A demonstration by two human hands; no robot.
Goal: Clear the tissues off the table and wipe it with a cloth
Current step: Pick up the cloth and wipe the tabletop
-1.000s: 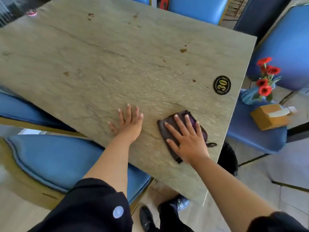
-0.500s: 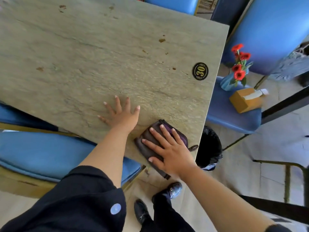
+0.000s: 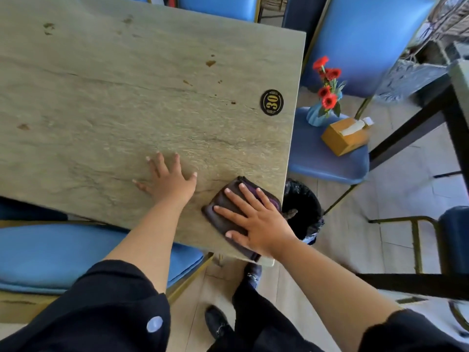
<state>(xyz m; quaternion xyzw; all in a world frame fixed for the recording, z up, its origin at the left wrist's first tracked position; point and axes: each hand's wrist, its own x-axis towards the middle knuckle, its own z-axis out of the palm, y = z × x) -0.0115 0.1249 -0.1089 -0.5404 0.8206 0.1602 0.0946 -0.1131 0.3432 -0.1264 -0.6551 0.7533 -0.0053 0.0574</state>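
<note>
A dark purple-brown cloth [image 3: 222,199] lies folded on the near right corner of the stone-patterned table [image 3: 127,97]. My right hand [image 3: 256,222] presses flat on the cloth with fingers spread. My left hand [image 3: 170,181] rests flat on the bare tabletop just left of it, fingers apart and holding nothing. Small brown stains [image 3: 210,63] dot the table further away. No tissues are visible on the table.
A black "30" number badge [image 3: 271,102] sits near the table's right edge. A black-lined bin [image 3: 302,207] stands below the corner. On the blue chair [image 3: 327,158] to the right stand a vase of red flowers [image 3: 326,97] and a wooden tissue box [image 3: 345,135]. Another blue seat [image 3: 63,252] is at left.
My right hand has slid the cloth toward the table's near right corner. My left hand stays flat on the table beside it.
</note>
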